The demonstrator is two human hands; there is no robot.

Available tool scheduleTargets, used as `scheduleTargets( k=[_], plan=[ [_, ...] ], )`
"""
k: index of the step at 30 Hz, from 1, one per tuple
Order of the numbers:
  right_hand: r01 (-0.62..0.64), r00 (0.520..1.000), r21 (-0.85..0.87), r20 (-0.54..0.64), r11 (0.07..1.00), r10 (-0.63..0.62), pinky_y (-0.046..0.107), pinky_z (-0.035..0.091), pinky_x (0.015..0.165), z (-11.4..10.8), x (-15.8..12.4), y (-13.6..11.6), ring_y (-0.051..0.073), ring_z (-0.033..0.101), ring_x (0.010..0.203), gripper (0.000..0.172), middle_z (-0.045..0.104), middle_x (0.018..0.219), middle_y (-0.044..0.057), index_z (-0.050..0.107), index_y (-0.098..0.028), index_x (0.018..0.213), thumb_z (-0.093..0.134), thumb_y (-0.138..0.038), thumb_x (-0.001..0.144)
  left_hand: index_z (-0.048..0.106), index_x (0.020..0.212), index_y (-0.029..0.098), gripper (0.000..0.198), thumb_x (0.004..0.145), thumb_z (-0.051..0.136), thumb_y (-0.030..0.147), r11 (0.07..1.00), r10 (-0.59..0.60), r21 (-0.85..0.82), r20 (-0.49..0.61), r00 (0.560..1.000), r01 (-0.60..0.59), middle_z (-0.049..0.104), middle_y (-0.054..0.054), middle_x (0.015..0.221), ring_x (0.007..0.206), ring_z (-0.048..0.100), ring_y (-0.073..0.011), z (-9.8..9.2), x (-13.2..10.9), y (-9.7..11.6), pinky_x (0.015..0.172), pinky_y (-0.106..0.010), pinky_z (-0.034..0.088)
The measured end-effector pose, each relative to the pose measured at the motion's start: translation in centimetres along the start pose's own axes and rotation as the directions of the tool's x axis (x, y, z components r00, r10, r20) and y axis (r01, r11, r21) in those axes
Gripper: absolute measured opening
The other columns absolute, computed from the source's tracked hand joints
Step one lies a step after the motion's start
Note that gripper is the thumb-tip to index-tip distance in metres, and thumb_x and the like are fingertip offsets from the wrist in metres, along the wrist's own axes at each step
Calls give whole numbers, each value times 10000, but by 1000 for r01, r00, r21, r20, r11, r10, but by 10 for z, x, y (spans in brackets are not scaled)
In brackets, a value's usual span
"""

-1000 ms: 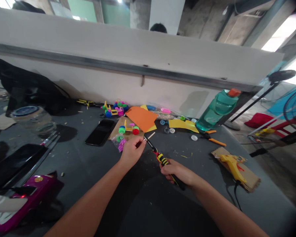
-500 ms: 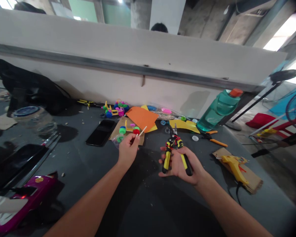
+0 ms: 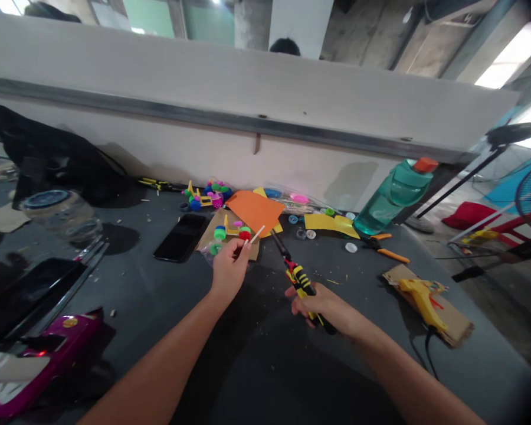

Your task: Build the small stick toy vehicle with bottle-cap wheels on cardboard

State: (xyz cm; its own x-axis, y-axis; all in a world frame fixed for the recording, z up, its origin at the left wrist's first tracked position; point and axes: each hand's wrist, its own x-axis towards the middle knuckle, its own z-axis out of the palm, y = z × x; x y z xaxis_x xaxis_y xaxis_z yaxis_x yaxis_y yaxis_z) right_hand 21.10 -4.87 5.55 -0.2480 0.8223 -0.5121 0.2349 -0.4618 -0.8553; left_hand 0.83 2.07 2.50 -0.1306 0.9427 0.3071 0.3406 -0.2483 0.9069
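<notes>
Between the fingertips of my left hand (image 3: 229, 268) a thin white stick (image 3: 257, 235) is pinched, slanting up to the right. My right hand (image 3: 321, 304) is wrapped round the yellow and black handles of a pair of pliers (image 3: 301, 280). Their dark jaws point up and left, a short way right of the stick and apart from it. Behind my left hand, a piece of cardboard (image 3: 209, 229) bears green and red bottle caps (image 3: 245, 232) and a small yellow piece. An orange paper sheet (image 3: 256, 211) lies just beyond the stick.
A black phone (image 3: 180, 238) lies left of the cardboard. At the right stand a teal bottle (image 3: 392, 198) and a yellow glue gun (image 3: 422, 301) on cardboard, with orange-handled pliers (image 3: 392, 255) between them. A clear jar (image 3: 62, 215) and purple power strip (image 3: 48, 360) are at left.
My right hand has turned the pliers, swinging their jaws left toward the stick, and the spread handles have come together in its grip. My left hand has hardly moved.
</notes>
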Motion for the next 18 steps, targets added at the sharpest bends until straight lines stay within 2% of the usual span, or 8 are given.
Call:
scheduleTargets(
  k=[2,4,12,18],
  plan=[
    [-5,1000,-165,-24,986,1,230,345,446,0,2,0,95,434,489,288,478,604,-37,531,-171,866,553,-210,582,560,725,190,199,823,492,349,999,20,30,6,1000,-20,475,49,531,487,467,-95,0,-1,0,491,-206,365],
    [0,1000,-246,-19,969,-4,223,319,435,0,4,1,89,418,474,247,440,589,-52,504,-184,820,526,-207,575,566,735,191,199,827,485,347,997,47,59,26,999,-49,483,45,543,509,474,-100,1,-2,0,511,-212,367],
    [50,994,-250,103,967,-25,207,277,441,0,2,2,81,398,521,220,432,648,-42,464,-189,815,515,-221,604,532,675,183,218,829,478,329,975,129,168,93,987,-144,497,25,569,570,483,-119,2,-1,-2,549,-229,364],
    [28,992,-230,126,973,1,206,257,444,0,2,2,78,385,510,209,411,620,-51,452,-191,803,498,-201,599,532,678,179,190,830,472,276,942,228,226,112,967,-249,523,6,627,609,482,-128,2,0,-3,586,-247,367]
  ],
)
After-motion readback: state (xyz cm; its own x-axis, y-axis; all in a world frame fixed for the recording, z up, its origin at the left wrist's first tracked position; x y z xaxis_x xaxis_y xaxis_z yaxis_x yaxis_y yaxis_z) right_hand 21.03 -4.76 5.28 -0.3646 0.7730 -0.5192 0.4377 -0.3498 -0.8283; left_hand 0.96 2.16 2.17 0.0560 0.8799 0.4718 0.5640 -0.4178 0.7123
